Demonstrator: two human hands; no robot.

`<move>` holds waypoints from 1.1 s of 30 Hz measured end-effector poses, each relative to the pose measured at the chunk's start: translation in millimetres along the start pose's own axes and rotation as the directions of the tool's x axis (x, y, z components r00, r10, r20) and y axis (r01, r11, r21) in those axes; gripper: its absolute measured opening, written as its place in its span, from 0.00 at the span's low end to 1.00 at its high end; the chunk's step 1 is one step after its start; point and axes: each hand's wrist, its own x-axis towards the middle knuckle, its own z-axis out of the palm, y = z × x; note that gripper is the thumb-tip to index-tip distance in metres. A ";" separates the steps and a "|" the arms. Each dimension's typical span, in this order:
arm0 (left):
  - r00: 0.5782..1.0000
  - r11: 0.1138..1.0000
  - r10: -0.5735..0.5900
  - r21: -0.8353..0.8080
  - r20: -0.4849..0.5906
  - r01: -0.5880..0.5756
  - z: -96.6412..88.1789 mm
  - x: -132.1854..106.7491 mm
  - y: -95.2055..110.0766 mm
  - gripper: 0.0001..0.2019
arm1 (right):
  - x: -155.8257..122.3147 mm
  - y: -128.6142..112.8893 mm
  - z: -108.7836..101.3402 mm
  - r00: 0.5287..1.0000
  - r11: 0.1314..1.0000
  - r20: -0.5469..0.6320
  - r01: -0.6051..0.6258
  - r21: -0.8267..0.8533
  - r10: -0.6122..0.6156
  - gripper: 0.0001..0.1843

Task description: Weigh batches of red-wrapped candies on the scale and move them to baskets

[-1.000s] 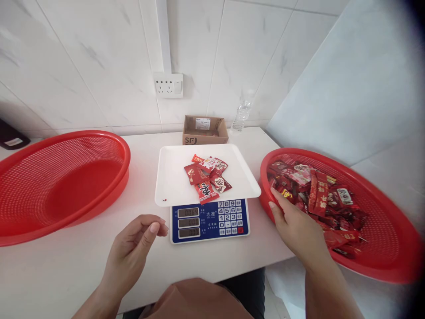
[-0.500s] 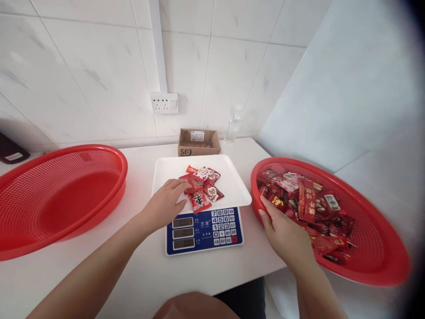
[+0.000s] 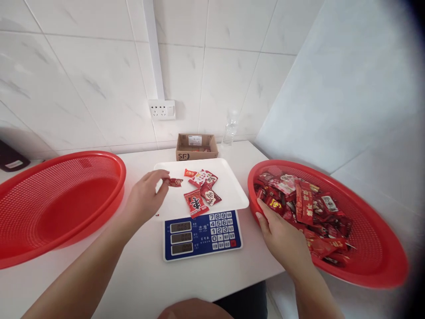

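My left hand pinches a small red snack packet by one end, over the left side of the white weighing pan. Several red and white packets lie loosely grouped on the pan, among them a red packet with a large black character at the front. Below the pan is the scale's blue panel, with keys and three displays. To the right, my right hand is closed over the near-left rim of a red plastic basket. Many red snack packets fill that basket.
On the left stands another red basket, with no packets visible in it. Behind the scale are a cardboard box and a clear plastic bottle near the tiled wall. A dark object sits at the far left.
My left hand has lifted the small red packet from the group on the pan and moved left with it. My right hand stays at the basket rim. The view has tilted slightly.
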 end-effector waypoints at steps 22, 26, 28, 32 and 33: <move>0.731 -0.015 -0.410 -0.805 0.546 0.593 -19.4 -62.9 11.5 0.07 | 1.5 0.3 4.2 0.998 0.998 0.028 -0.049 0.037 0.048 0.26; 0.775 0.249 -0.359 -0.747 0.520 0.617 -2.1 -75.5 31.8 0.10 | -4.0 -3.3 1.1 0.971 0.949 -0.231 0.124 0.289 -0.057 0.27; 0.803 0.358 -0.295 -0.720 0.517 0.595 8.2 -81.8 45.2 0.11 | -16.5 -13.0 -5.3 0.954 0.839 -0.243 0.276 0.469 -0.178 0.26; 0.871 0.519 -0.123 -0.717 0.476 0.465 26.8 -88.8 69.2 0.08 | -48.6 -42.8 -17.4 0.885 0.592 0.043 0.273 0.759 -0.464 0.35; 0.896 0.592 -0.054 -0.709 0.440 0.384 30.4 -88.2 72.5 0.07 | -53.8 -48.4 -18.9 0.876 0.585 0.081 0.245 0.773 -0.475 0.35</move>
